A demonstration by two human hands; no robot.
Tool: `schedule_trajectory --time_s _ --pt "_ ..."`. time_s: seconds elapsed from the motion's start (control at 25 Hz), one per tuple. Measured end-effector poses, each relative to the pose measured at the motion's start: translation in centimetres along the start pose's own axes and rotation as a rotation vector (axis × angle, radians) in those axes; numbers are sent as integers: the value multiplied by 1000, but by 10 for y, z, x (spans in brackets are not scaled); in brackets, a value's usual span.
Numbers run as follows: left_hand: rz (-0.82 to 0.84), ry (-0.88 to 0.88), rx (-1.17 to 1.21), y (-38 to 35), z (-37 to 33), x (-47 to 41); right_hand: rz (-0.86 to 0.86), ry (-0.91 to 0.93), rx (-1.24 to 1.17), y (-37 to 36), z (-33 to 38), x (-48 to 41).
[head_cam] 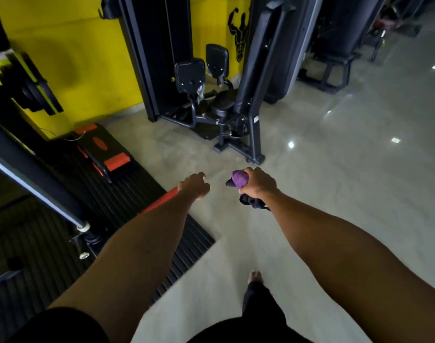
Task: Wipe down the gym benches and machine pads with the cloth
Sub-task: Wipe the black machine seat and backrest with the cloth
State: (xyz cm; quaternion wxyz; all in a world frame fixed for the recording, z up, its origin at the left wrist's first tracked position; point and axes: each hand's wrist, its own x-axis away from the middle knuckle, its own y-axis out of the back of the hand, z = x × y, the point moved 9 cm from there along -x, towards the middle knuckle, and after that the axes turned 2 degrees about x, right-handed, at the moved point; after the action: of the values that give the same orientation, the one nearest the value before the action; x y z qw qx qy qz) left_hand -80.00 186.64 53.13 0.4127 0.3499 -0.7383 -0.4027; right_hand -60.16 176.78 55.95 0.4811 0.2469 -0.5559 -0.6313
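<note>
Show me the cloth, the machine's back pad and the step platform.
cloth (239, 179), head view, purple bunched end.
back pad (257, 60), head view, middle of its black face.
step platform (108, 151), head view, its black top.

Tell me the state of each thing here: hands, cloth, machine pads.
Cloth, bunched, gripped by the right hand.
Right hand, fingers curled round the cloth.
Left hand, empty, fingers loosely curled.
Machine pads, upright, untouched by either hand.
Step platform, lying on the black mat.

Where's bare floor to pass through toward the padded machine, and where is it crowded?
Bare tiled floor runs from the person's foot up to the padded machine and widens rightward. The left side is crowded: ribbed mat, step platform, slanted bar. The right hand grips the cloth.
</note>
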Motion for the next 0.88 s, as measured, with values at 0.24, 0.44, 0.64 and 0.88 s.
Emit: schedule_trajectory --time_s 0.24,0.44,0.64,0.88 --pt "-45 141 60 38 -14 -124 55 102 13 20 6 -161" --pt "-30 199 67 57 3 -207 105 161 35 20 47 -273" --pt "-2 207 61 90 40 -321 103 166 19 18 93 -387" --pt "49 184 45 154 58 -441 84 145 -42 54 148 -499"
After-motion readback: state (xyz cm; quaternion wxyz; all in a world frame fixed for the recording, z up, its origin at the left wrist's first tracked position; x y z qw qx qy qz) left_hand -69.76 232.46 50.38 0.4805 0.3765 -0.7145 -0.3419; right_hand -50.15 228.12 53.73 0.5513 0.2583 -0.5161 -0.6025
